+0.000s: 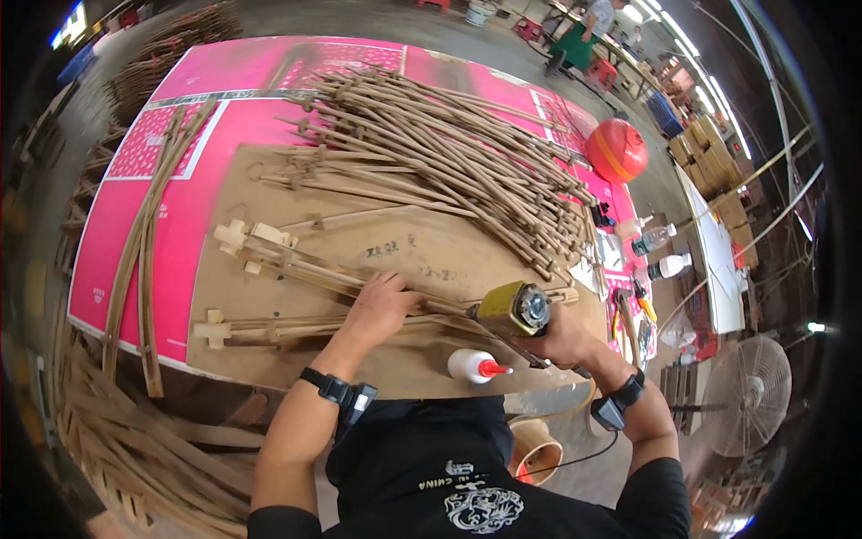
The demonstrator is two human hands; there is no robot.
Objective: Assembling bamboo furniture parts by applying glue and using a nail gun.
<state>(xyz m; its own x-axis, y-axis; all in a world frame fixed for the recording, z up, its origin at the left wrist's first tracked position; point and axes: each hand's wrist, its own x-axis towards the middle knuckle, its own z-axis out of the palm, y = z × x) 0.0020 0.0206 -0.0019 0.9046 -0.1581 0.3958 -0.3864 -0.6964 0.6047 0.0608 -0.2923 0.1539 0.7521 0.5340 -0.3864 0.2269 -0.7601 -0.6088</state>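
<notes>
- A fastening step appears to be in hand: a yellow nail gun is held over the right end of a long wooden strip assembly, though whether its nose is in contact cannot be told.
- For the next move, the joint would need to be kept aligned and steady, and the tool's nose set squarely on it, with the fingers kept clear.
- By the right hand the nail gun's handle is gripped, the fingers being closed around it.
- The left hand is laid palm-down on the assembly, fingers bent; whether the strips are pinched or merely pressed cannot be told.
- The assembly is laid across the brown sheet on the bench, its cross-shaped end pointed leftward.
- A second assembly is placed nearer the body, with a white glue bottle near the bench's front edge.
- Beyond, a pile of wooden strips is heaped.
</notes>
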